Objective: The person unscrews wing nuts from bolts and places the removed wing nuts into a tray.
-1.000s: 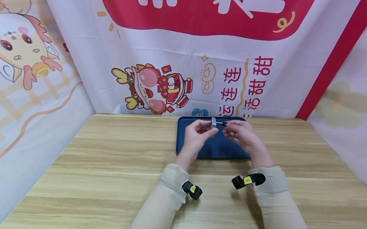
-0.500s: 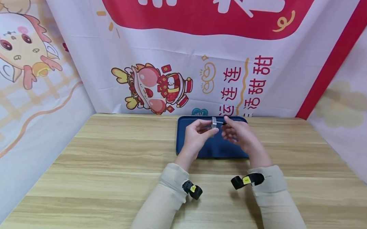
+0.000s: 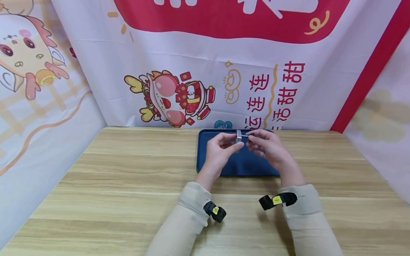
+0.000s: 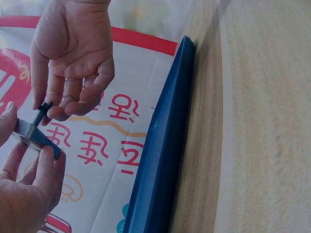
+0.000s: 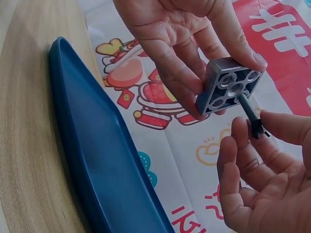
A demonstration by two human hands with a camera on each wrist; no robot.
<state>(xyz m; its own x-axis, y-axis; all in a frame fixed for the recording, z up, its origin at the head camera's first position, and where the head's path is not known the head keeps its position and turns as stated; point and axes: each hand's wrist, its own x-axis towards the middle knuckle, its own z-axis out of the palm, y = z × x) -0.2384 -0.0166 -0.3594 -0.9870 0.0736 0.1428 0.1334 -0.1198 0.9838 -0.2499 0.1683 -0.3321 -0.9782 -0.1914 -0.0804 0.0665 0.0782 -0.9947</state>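
Above the blue tray, my left hand point(image 3: 218, 152) grips a small square metal block point(image 5: 228, 85) by its edges, thumb on one side and fingers on the other. The block's face, seen in the right wrist view, has round recesses near its corners and a hole in the middle. A threaded bolt point(image 5: 249, 107) sticks out of this face, with a black winged piece point(image 5: 257, 128) at its outer end. My right hand point(image 3: 271, 148) pinches that black end between thumb and forefinger, its other fingers loosely curled. The bolt's inner end is hidden in the block.
The shallow blue tray point(image 3: 244, 166) lies on the wooden table point(image 3: 125, 196) near its back edge, below both hands. A printed cloth point(image 3: 188, 60) hangs right behind the table. Each wrist wears a black strap with a camera.
My right thumb and fingers have shifted around the bolt's black end, rolling over it and back, with a slight wrist movement. The left hand and block have stayed in place.
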